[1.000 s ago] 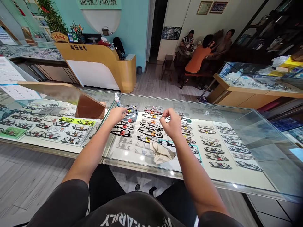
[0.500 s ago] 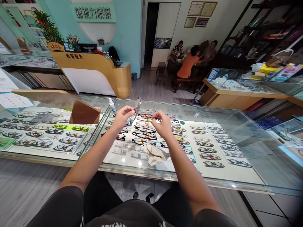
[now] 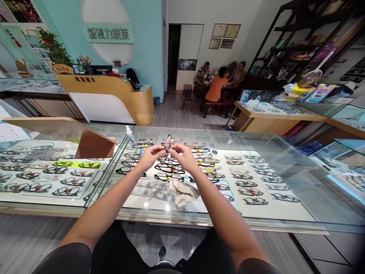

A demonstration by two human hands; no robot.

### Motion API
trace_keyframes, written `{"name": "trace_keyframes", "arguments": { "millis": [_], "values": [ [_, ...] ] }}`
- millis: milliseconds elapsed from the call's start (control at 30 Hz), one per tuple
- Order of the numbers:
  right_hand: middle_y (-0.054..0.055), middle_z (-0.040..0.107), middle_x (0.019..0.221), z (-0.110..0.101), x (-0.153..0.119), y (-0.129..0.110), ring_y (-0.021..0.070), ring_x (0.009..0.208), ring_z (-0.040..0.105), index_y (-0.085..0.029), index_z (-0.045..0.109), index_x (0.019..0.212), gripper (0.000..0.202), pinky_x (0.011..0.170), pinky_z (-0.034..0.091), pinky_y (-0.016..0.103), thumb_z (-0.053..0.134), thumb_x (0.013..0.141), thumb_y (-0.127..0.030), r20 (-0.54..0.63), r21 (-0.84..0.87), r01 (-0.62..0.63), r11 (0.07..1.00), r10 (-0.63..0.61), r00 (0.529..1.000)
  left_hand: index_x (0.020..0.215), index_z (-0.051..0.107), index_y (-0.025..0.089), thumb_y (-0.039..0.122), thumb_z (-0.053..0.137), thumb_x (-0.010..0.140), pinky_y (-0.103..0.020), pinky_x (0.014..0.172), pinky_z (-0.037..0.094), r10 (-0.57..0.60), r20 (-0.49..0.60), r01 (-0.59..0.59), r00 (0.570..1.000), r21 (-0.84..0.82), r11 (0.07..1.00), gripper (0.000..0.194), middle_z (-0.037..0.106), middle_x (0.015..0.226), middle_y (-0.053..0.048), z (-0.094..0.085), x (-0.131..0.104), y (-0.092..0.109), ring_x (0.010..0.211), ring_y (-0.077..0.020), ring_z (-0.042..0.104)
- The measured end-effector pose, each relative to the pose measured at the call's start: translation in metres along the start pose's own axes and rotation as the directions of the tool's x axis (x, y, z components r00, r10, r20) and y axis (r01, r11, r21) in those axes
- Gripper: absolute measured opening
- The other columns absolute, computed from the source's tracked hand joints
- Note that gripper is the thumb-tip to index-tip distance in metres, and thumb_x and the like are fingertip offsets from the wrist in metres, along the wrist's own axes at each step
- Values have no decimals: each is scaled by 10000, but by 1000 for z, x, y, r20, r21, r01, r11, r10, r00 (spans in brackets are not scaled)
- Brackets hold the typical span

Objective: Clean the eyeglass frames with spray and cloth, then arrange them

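Observation:
A pair of eyeglasses (image 3: pixel 168 142) is held up above the glass counter (image 3: pixel 137 207), its frame turned edge-on to me. My left hand (image 3: pixel 150 156) pinches it from the left side. From the right, the fingers of my right hand (image 3: pixel 184 155) close on the same frame, so both hands meet at it. Just below my right hand a crumpled beige cloth (image 3: pixel 184 192) lies on the glass. Behind my left hand a small white spray bottle (image 3: pixel 129 133) stands upright on the counter.
Under the glass lie rows of eyeglass frames (image 3: pixel 246 184). A wooden-framed mirror (image 3: pixel 94 140) stands on the left. Beyond are a curved cashier desk (image 3: pixel 134 101), seated people (image 3: pixel 215 89) at a table, and another display case (image 3: pixel 273 114) at right.
My right hand has moved left and taken hold of the eyeglasses, which my left hand alone held before. The view has tilted slightly upward.

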State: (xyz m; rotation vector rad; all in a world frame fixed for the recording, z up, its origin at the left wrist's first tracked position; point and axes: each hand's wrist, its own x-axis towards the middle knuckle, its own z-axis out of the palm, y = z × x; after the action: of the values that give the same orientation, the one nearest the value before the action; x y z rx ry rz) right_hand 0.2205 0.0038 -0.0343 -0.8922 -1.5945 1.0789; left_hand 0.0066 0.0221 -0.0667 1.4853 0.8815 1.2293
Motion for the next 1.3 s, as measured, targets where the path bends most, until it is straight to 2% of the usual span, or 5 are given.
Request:
{"name": "trace_keyframes", "arguments": {
  "millis": [333,467,733,1033,1300],
  "values": [
    [-9,693,790,-11,6,-1,196,757,653,-264,653,998,266,784,553,374,705,883,-498,-195,114,43,993,-20,981,993,853,183,792,958,729,-437,963,659,23,-60,-18,998,75,997,671,865,1089,-128,-17,9,0,1006,-274,797],
    [-42,601,735,-27,7,-5,158,618,497,-258,731,1117,326,621,424,331,683,876,-473,-197,27,12,1000,-7,980,957,876,190,751,950,752,-418,950,626,54,-44,-46,998,162,986,601,865,1071,-134,-24,9,7,1031,-295,789],
    [-84,366,628,-40,8,-7,145,617,310,-235,815,1063,465,632,250,329,844,832,-637,-97,-126,7,992,-19,995,979,891,205,678,847,881,-378,895,632,121,99,-151,988,391,908,485,866,1104,-144,-27,4,26,1046,-302,797],
    [-16,612,704,-32,4,0,200,670,547,-259,796,1099,221,708,351,336,617,1012,-356,-178,-592,86,801,-234,956,976,881,205,649,840,901,-360,868,623,87,141,-135,986,381,915,452,868,1117,-140,-17,-2,26,1061,-295,801],
    [-2,638,715,-19,0,-3,234,671,588,-258,677,1107,179,686,286,322,571,1088,-401,-296,-716,-146,683,-108,949,986,887,195,703,851,886,-364,863,624,83,117,-118,990,333,935,519,857,1101,-143,-17,0,20,1046,-290,789]
  ]
}}
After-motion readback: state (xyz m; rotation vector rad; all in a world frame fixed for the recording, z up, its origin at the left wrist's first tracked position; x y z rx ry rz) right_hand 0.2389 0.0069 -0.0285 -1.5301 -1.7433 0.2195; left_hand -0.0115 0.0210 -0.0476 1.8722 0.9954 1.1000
